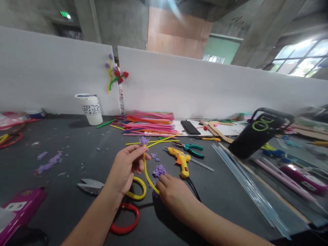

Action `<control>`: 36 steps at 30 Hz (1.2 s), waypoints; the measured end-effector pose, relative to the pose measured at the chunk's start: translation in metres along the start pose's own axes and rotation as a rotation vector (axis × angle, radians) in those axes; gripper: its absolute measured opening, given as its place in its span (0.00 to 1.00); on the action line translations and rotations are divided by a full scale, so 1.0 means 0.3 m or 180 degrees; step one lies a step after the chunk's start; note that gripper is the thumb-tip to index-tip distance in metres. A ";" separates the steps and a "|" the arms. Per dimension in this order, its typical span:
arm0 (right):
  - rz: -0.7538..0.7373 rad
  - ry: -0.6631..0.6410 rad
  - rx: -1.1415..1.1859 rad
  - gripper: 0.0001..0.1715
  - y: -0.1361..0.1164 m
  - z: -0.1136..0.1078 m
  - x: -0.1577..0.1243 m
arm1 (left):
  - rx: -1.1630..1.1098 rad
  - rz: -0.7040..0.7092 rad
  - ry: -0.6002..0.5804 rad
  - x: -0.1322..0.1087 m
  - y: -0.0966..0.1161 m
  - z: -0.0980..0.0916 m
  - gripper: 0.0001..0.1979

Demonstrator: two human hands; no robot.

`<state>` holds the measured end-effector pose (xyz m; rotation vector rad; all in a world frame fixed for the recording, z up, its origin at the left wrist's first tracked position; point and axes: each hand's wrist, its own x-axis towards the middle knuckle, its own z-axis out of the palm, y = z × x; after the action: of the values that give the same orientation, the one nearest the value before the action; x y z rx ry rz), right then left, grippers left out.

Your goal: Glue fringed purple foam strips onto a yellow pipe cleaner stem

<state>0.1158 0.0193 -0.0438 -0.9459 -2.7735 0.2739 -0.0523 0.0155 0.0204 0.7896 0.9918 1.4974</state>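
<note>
My left hand (129,167) is closed in a pinch on a yellow pipe cleaner (146,168), just below the purple petals (144,140) bunched at its top. The stem curves down to my right hand (174,193), whose fingers are curled at the tabletop; their tips are hidden, so what they grip is unclear. Touching those fingers is a small pile of purple pieces (159,170). Beneath my left forearm lie large scissors (125,218) with one red and one yellow handle, blades to the left. A yellow glue gun (181,160) rests beyond my right hand.
Teal-handled pliers (192,149) and a bundle of coloured pipe cleaners (150,123) lie farther back, near a phone (190,127). A white cup (91,109) stands left; a black bottle (256,135) leans right beside clear glue sticks (246,184). Purple scraps (50,163) are scattered left.
</note>
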 end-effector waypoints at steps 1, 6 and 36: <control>-0.0016 0.0022 0.0021 0.08 0.003 -0.001 -0.002 | 0.0002 -0.0030 -0.0014 -0.002 0.001 0.002 0.06; 0.0212 0.0410 0.0473 0.12 0.050 -0.087 -0.002 | 0.0019 -0.0189 -0.0111 -0.017 0.007 0.013 0.07; 0.0354 0.1340 0.3973 0.05 0.068 -0.260 0.002 | 0.0643 -0.1456 -0.0119 -0.111 -0.019 0.139 0.16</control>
<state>0.1464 0.0443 0.0267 -0.6490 -1.6144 1.3877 -0.0073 -0.0104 0.0344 0.6713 1.2140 0.9977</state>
